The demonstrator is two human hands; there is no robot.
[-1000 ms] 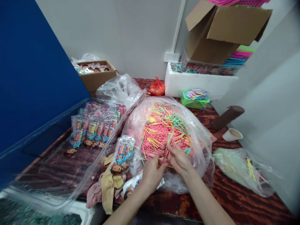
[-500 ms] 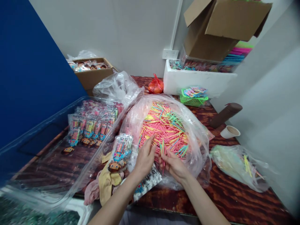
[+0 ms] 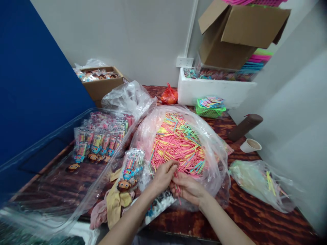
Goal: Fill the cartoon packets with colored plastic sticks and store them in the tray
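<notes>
My right hand (image 3: pixel 189 188) is curled around a few thin coloured sticks (image 3: pixel 177 190), mostly pink, whose lower ends poke out below the fingers. Against it, my left hand (image 3: pixel 163 175) pinches at the upper ends of the same sticks, its fingers closed. Both hands are at the near edge of a large clear plastic bag (image 3: pixel 217 170). Inside that open bag lies a heap of loose sticks (image 3: pixel 176 143) in pink, yellow, green and blue. Left of my left hand are printed packets (image 3: pixel 131 168) filled with sticks. Another packet (image 3: pixel 159 206) lies partly hidden under my left wrist.
A clear plastic tub (image 3: pixel 102 183) on the left holds rows of filled packets (image 3: pixel 102 136). Yellow and pink cloths (image 3: pixel 114 207) lie beside it. Rightward are a paper cup (image 3: pixel 250 145), a brown flask (image 3: pixel 245 127) and a plastic bag (image 3: pixel 263 183). A green basket (image 3: pixel 211 111) stands behind.
My hands have come closer together and moved slightly toward me. My left fingers, apart before, now close at the tops of the sticks in my right hand.
</notes>
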